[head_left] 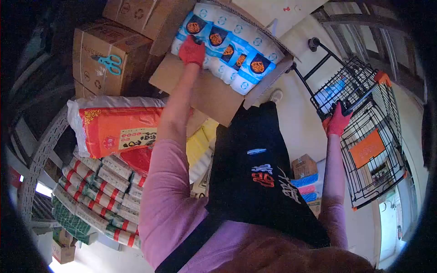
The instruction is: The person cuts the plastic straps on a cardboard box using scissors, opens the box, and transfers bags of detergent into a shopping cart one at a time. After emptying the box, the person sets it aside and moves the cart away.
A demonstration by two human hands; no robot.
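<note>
Left hand (193, 51), in a red knitted glove, rests against glossy blue-and-white plastic packs (248, 68) inside a brown cardboard box (200, 88) with its flaps spread; its fingers look partly bent, but whether they grip 1 of the packs I cannot tell. Right hand (337, 121), in a matching glove, is curled around a dark bar of a black wire cart with orange trim (367, 148), well apart from the box. With 1 arm out to each side, smooth film could slip from the glove if pinched only by an edge, and a sideways tug might roll the cart. Teal-handled scissors (106, 61) lie on a brown carton (132, 54) beside the box; a bump could dislodge them.
</note>
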